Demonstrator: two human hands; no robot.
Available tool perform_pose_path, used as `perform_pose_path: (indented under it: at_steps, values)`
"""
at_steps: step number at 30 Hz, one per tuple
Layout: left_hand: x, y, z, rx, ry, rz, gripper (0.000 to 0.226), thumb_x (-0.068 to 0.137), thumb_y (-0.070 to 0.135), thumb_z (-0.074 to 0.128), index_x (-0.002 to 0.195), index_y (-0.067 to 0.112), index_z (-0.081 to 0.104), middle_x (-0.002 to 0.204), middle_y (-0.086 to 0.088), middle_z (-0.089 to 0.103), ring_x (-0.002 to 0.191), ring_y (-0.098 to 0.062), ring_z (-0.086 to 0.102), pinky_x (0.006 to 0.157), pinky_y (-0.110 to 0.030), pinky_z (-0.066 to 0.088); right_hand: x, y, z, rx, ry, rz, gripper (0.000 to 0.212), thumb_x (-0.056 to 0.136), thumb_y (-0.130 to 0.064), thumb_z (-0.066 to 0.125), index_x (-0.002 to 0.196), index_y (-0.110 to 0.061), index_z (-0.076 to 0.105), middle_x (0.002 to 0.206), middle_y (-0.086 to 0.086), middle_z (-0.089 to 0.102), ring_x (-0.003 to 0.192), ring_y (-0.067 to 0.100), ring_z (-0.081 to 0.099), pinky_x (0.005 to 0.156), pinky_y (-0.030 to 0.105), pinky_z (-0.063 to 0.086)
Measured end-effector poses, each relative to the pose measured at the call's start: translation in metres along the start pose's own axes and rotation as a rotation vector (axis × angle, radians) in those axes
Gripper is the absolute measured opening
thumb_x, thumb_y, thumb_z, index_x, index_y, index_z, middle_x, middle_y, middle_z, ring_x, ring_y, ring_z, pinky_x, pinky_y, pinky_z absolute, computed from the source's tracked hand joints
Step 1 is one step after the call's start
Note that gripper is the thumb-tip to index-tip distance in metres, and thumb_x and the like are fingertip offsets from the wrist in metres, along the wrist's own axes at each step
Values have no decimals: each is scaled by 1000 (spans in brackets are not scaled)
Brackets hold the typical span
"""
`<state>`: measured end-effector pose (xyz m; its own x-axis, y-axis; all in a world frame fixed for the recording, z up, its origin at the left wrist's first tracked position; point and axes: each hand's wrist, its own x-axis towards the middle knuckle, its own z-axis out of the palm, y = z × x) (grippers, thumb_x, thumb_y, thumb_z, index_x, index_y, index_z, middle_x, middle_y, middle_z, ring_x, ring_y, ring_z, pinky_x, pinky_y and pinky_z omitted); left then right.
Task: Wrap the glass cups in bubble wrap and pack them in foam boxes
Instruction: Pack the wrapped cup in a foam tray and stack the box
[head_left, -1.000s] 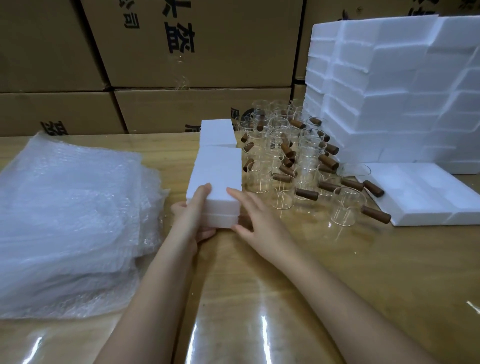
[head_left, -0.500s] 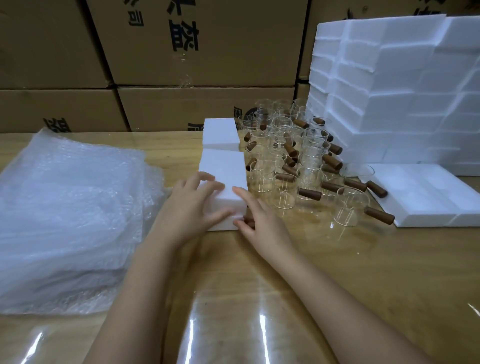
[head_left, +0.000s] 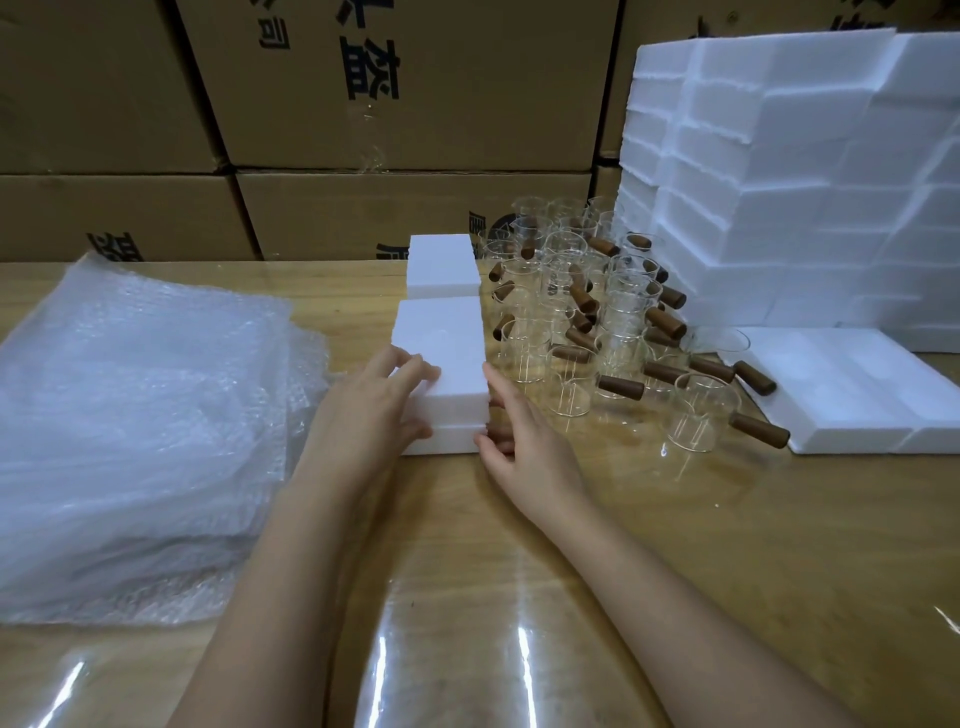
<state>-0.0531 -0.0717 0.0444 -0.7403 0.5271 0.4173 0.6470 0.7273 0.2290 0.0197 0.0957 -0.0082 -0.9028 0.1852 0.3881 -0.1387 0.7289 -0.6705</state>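
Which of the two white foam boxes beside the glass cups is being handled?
The nearer white foam box: the left hand and right hand hold its near end. The farther box sits untouched behind it.

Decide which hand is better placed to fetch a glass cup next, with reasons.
Probably right: the right hand lies beside the glass cups; the left hand grips the foam box nearer the bubble wrap.

Your head camera looks forward and down, close over your left hand (head_left: 374, 410) and right hand (head_left: 524, 441) at the wooden table (head_left: 701, 561).
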Motion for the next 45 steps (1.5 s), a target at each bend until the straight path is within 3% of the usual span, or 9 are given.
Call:
perform_pose_path:
  at_steps: [5,8,14,18,21,28,37,45]
  values:
    - [6,5,9,-12,45,-38,52,76,13,77,124,17,60,135,1,52,109,-28,56,71,-35,47,-1,2,1,51,13,29,74,90,-20,56,144,-47,13,136,-10,49,97,4,62,80,37,55]
    - [11,2,13,-14,49,-67,52,78,11,74,127,19,58,141,5,49,116,-26,53,78,-37,49,-1,5,2,91,19,72,71,91,-22,55,144,-46,15,136,-12,50,90,-5,61,80,25,54]
    - [27,0,21,14,43,-71,51,77,10,73,125,19,58,137,3,51,111,-30,55,81,-40,48,4,9,2,140,28,150,66,91,-21,56,146,-36,24,133,-10,52,85,-9,59,82,24,53]
    - [42,-2,25,40,33,-46,48,73,8,74,117,16,58,124,-1,56,95,-33,58,65,-34,41,4,11,1,171,18,172,63,91,-21,56,145,-35,26,130,-9,53,85,-9,58,84,29,53]
    - [51,-4,28,82,28,-53,45,75,10,73,117,16,57,123,-1,56,92,-31,59,62,-34,42,3,12,1,174,11,177,63,91,-22,56,145,-37,27,128,-10,54,88,-7,59,83,24,52]
    - [56,-7,29,243,1,-62,45,83,30,70,124,28,51,132,7,51,126,-27,42,89,-41,36,5,14,2,187,15,188,60,91,-23,56,143,-37,30,122,-13,55,86,-10,58,79,16,48]
    - [55,1,30,365,-9,-66,41,87,32,65,124,28,48,135,7,49,128,-29,40,90,-42,33,4,11,0,165,15,187,56,91,-22,56,141,-35,35,116,-14,57,85,-8,59,82,19,49]
    - [49,0,39,421,-3,-56,52,96,33,54,142,30,29,154,7,28,135,-27,31,94,-41,34,5,13,0,173,21,195,54,91,-24,57,140,-36,36,108,-18,58,85,-8,60,78,14,47]
